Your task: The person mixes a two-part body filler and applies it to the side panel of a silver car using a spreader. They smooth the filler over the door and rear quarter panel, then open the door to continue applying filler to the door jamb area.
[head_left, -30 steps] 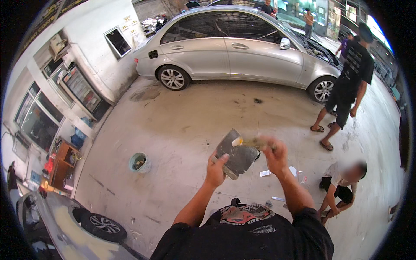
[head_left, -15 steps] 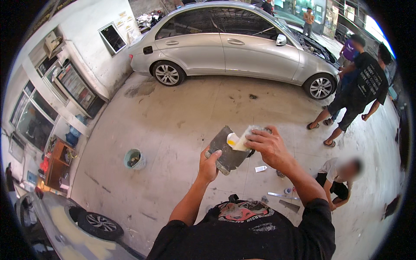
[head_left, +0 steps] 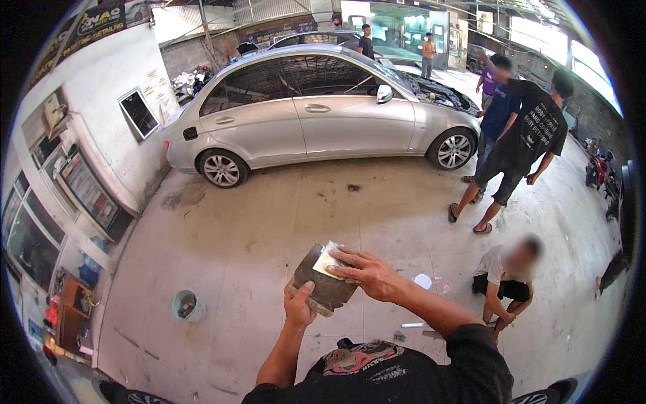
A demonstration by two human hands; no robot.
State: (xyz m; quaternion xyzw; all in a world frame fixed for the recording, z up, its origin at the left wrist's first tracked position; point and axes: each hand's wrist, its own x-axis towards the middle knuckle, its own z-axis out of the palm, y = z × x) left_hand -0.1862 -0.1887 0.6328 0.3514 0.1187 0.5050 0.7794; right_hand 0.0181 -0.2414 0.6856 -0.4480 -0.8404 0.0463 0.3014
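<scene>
Silver sedan [head_left: 316,118] is seen parked side-on at the top of the head view, bonnet raised at its right end; it sits lower and larger in view than half a second ago, when it was nearer the upper rim. Concrete floor [head_left: 269,236] is stained near the rear wheel. White shopfront wall [head_left: 87,135] with windows is curved along the left edge.

Two standing people in dark T-shirts [head_left: 515,145] are seen right of the car's front wheel; their spot relative to the car is unchanged. A crouching person in a white top [head_left: 508,276] is seen on the floor at lower right, now further up the view than before.

Dark flat mixing board [head_left: 323,291] is held tilted in front of the chest, above the floor, roughly mid-view. It is clamped at its lower edge by the left hand [head_left: 299,306], thumb on top, grip closed on the board. Right hand [head_left: 370,273] is laid over the board's upper right corner, fingers pressing a pale scraper pad [head_left: 328,259] flat on the surface; grip is closed on that pad. Earlier the right hand was higher over the board with a yellow blob visible at its top; that blob is no longer seen.

Small green bucket [head_left: 185,305] stands on the floor at left, well apart from the hands. White round lid [head_left: 422,281] lies on the floor just beside the right forearm in view.
</scene>
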